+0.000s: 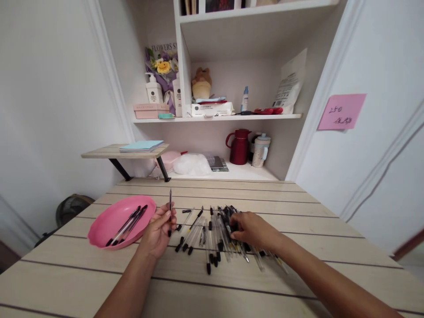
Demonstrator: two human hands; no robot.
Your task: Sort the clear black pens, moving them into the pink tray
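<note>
My left hand (160, 229) is closed around a pen (170, 203), held upright with its bare tip up and its black end down. Just right of it, a heap of pen parts (205, 238) covers the tabletop: clear barrels, black caps and thin refills. My right hand (247, 227) reaches into the right side of this heap, its fingers curled over the black caps (225, 216). What its fingertips hold is hidden. To the left of my left hand stands a pink bowl (145, 201) with several black-capped pens (127, 227) lying in it.
A small raised shelf (96, 152) with a blue notepad (141, 145) stands at the table's back left. Behind the table, a white cabinet (238, 172) holds a red jug (240, 148), a light tumbler (261, 150) and a white plastic bag (192, 164).
</note>
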